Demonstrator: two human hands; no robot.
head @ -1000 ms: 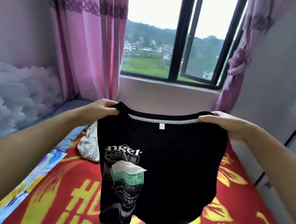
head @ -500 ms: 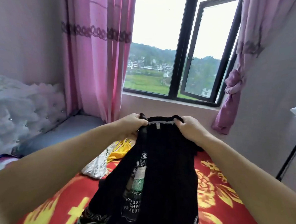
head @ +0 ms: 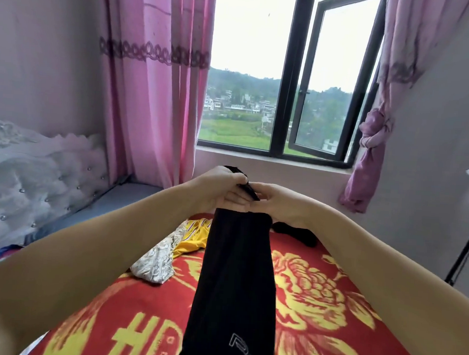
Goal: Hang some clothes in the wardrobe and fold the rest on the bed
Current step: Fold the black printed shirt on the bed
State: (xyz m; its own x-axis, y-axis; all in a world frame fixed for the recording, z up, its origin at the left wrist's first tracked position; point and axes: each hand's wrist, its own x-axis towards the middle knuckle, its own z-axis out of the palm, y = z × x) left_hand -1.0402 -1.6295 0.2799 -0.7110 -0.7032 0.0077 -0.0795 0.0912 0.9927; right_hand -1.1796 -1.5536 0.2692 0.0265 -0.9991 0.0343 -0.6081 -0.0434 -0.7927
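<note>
At frame centre, the left hand [head: 218, 190] and right hand [head: 278, 204] pinch together the top of a black cotton T-shirt [head: 235, 281], folded narrow; its long axis hangs vertically over the red-and-yellow flowered bedcover [head: 329, 306].

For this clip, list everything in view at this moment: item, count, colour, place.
black T-shirt: 1, black with a white print, doubled lengthwise, hanging from both hands over the bed
red bedspread: 1, red with yellow flowers, on the bed
yellow garment: 1, yellow, on the bed left of the T-shirt
grey patterned cloth: 1, grey-white, beside the yellow garment
dark garment: 1, black, under the right wrist
pink curtains: 2, flanking the window
left hand: grips the T-shirt's top
right hand: grips the T-shirt's top
</note>
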